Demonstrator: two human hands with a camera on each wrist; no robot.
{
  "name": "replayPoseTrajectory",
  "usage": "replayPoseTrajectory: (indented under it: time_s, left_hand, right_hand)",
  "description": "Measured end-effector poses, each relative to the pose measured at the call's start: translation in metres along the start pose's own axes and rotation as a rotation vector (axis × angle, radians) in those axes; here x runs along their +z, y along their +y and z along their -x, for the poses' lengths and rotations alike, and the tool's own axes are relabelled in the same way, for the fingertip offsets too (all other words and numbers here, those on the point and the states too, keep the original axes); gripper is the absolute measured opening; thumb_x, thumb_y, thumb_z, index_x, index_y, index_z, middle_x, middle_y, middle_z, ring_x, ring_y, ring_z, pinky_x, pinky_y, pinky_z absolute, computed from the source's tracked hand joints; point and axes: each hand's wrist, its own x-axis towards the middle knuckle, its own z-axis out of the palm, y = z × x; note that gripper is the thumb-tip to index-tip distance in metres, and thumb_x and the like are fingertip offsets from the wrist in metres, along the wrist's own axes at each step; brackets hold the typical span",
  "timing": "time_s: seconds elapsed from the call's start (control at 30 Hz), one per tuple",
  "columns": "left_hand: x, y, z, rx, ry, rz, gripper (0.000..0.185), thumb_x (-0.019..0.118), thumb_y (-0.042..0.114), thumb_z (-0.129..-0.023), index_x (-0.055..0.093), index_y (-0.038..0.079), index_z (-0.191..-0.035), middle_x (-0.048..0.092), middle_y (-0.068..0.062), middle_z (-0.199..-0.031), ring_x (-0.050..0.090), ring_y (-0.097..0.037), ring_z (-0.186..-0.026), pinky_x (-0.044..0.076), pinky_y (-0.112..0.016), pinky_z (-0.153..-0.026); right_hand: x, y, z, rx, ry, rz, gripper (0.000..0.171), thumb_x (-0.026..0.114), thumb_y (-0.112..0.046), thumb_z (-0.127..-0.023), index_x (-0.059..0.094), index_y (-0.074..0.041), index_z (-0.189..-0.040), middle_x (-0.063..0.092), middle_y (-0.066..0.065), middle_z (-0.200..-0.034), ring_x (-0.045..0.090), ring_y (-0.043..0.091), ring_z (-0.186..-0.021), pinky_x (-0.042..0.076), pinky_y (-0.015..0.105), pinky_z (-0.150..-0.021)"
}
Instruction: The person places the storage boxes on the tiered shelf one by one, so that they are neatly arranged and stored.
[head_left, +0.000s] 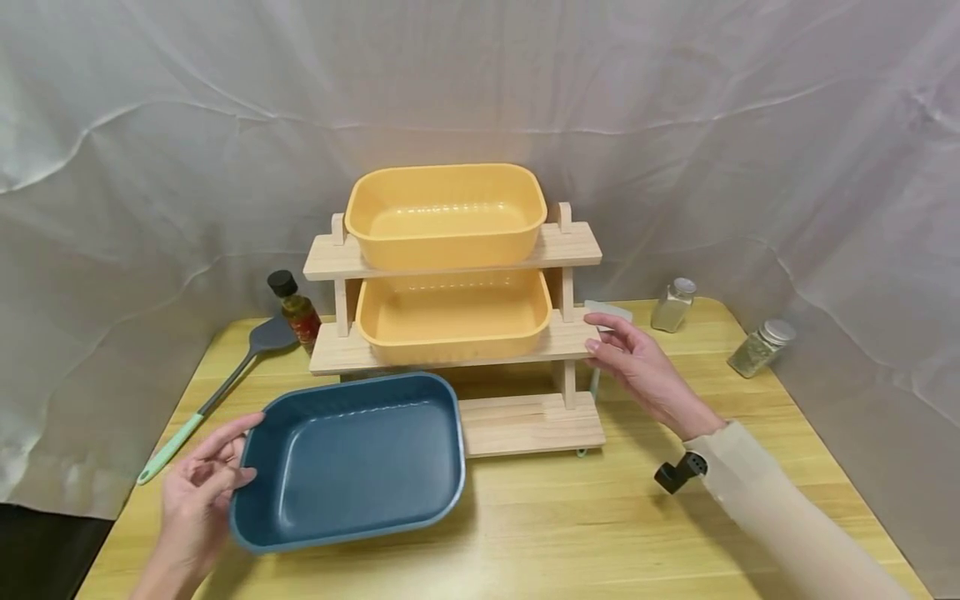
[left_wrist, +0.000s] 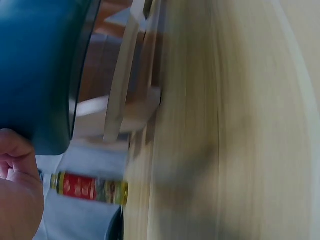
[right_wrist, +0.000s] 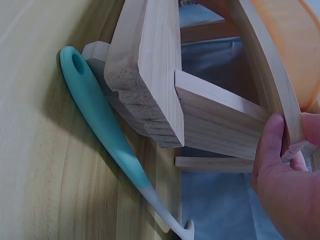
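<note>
My left hand (head_left: 198,492) grips a dark blue rectangular plastic bin (head_left: 367,467) by its left end, thumb on the near side. In the left wrist view the bin (left_wrist: 40,65) hangs above the tabletop, in front of the wooden rack. The right hand (head_left: 637,367) pinches the right end of the middle shelf (head_left: 573,333), also seen in the right wrist view, where thumb and fingers hold the board end (right_wrist: 277,85). One yellow bin (head_left: 450,250) sits on the top shelf and another yellow bin (head_left: 457,342) on the middle one. The bottom shelf (head_left: 532,425) is partly hidden behind the blue bin.
Left of the rack stand a sauce bottle (head_left: 296,312) and a grey spatula with a mint handle (head_left: 172,450). To the right are two glass shakers, one pale (head_left: 672,306) and one green (head_left: 759,350). A teal-handled utensil (right_wrist: 100,117) lies beside the rack's right side.
</note>
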Motion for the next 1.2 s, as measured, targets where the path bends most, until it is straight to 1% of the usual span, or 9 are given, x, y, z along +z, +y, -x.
replayPoseTrajectory:
  time_s: [0.07,0.1,0.2,0.27,0.33,0.47,0.7,0.83,1.2]
  left_hand:
    - [0.007,-0.007,-0.002,-0.003,0.007,0.017,0.063,0.031,-0.033,-0.091,0.062,-0.013,-0.143,0.066,-0.006,-0.089,0.059,-0.013,-0.078,0.058,-0.021,-0.067]
    - [0.011,-0.010,-0.003,-0.006,0.014,0.020,0.062,0.033,-0.033,-0.091,0.061,-0.014,-0.143,0.065,-0.006,-0.088,0.057,-0.013,-0.075,0.056,-0.020,-0.061]
    - [0.022,-0.018,-0.004,-0.018,0.041,0.002,0.060,0.036,-0.034,-0.090,0.062,-0.014,-0.141,0.062,-0.005,-0.085,0.045,-0.017,-0.063,0.035,-0.023,-0.040]
    - [0.029,-0.022,-0.006,-0.023,0.038,-0.010,0.061,0.037,-0.034,-0.089,0.062,-0.014,-0.141,0.061,-0.004,-0.084,0.035,-0.020,-0.057,0.018,-0.031,-0.037]
    - [0.035,-0.025,-0.008,-0.030,0.034,-0.016,0.061,0.038,-0.034,-0.089,0.062,-0.014,-0.141,0.060,-0.003,-0.083,0.027,-0.023,-0.056,0.009,-0.036,-0.039]
    - [0.049,-0.030,-0.015,-0.050,0.026,-0.039,0.059,0.041,-0.032,-0.089,0.063,-0.013,-0.141,0.058,-0.001,-0.083,0.025,-0.024,-0.054,0.008,-0.038,-0.039]
    - [0.074,-0.040,-0.025,-0.080,0.051,-0.042,0.059,0.046,-0.031,-0.085,0.067,-0.010,-0.137,0.058,-0.001,-0.079,0.027,-0.023,-0.053,0.009,-0.039,-0.042]
    - [0.085,-0.047,-0.027,-0.095,0.065,-0.063,0.058,0.049,-0.030,-0.084,0.067,-0.011,-0.136,0.058,-0.001,-0.078,0.025,-0.024,-0.051,0.008,-0.041,-0.042]
    - [0.100,-0.062,-0.034,-0.152,0.084,-0.127,0.056,0.053,-0.026,-0.086,0.066,-0.009,-0.138,0.054,0.000,-0.079,0.022,-0.026,-0.050,0.012,-0.040,-0.042]
  right_hand:
    - [0.000,0.000,0.000,-0.001,-0.002,0.003,0.045,0.060,0.002,-0.111,0.047,0.002,-0.154,0.061,0.004,-0.109,0.066,0.010,-0.099,0.058,0.030,-0.098]
    - [0.000,0.000,0.000,-0.002,-0.003,0.004,0.045,0.060,0.002,-0.111,0.047,0.002,-0.154,0.061,0.004,-0.109,0.066,0.010,-0.099,0.058,0.030,-0.098]
    - [0.000,0.000,0.000,0.000,-0.004,0.004,0.046,0.061,0.001,-0.111,0.047,0.002,-0.154,0.062,0.004,-0.109,0.066,0.010,-0.099,0.058,0.030,-0.099]
    - [0.000,0.001,0.000,0.002,-0.003,0.005,0.046,0.062,0.000,-0.111,0.047,0.001,-0.154,0.062,0.004,-0.109,0.066,0.011,-0.100,0.057,0.031,-0.100]
    - [0.000,0.001,0.000,0.003,-0.001,0.000,0.046,0.062,0.000,-0.111,0.048,0.001,-0.154,0.062,0.004,-0.109,0.067,0.011,-0.100,0.057,0.031,-0.100]
    - [-0.001,0.001,0.000,-0.007,0.002,0.001,0.044,0.062,0.000,-0.111,0.049,0.000,-0.153,0.062,0.004,-0.110,0.067,0.010,-0.099,0.058,0.030,-0.098]
    - [-0.001,0.001,-0.001,-0.003,0.004,0.032,0.047,0.064,-0.003,-0.110,0.048,0.001,-0.154,0.061,0.004,-0.110,0.066,0.011,-0.098,0.058,0.032,-0.100]
    - [0.000,0.000,0.000,0.004,0.011,0.051,0.048,0.065,-0.005,-0.110,0.047,0.002,-0.155,0.061,0.006,-0.112,0.066,0.011,-0.099,0.057,0.033,-0.100]
    - [0.000,0.000,0.000,0.010,0.012,0.058,0.048,0.064,-0.005,-0.111,0.047,0.002,-0.155,0.063,0.004,-0.114,0.066,0.012,-0.102,0.057,0.032,-0.101]
